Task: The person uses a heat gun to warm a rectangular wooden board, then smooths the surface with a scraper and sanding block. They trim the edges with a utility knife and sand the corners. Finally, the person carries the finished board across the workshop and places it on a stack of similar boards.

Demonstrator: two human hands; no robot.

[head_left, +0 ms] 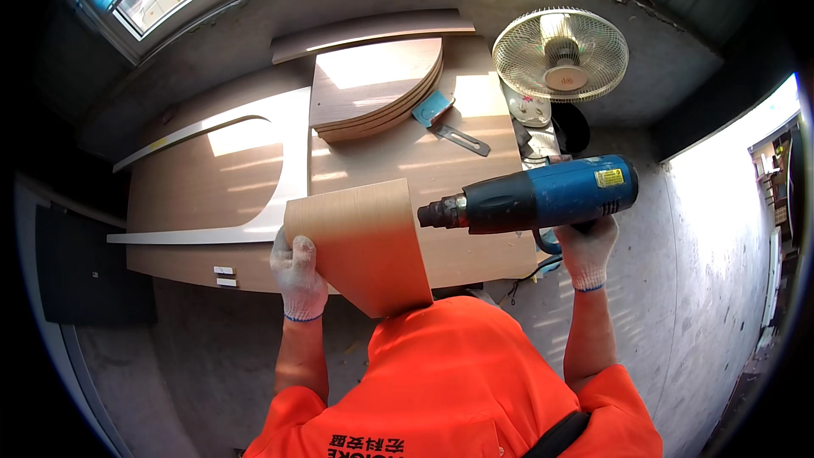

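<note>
The left hand (pixel 298 278), fingers closed, pinches the thin wood-grain panel (pixel 360 242) at eight o'clock, above the counter's (pixel 373 157) six-o'clock side. It looks light and stiff, best held by edges. Right hand (pixel 587 250) fingers wrap the heavier-looking heat gun (pixel 543 193), three o'clock.

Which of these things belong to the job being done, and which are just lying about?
In use:
- wood-grain panel, held by the left hand
- blue-and-black power tool, held by the right hand, nozzle toward the panel

Probably just there, since neither hand touches them:
- stack of rounded boards
- white U-shaped piece
- fan
</note>
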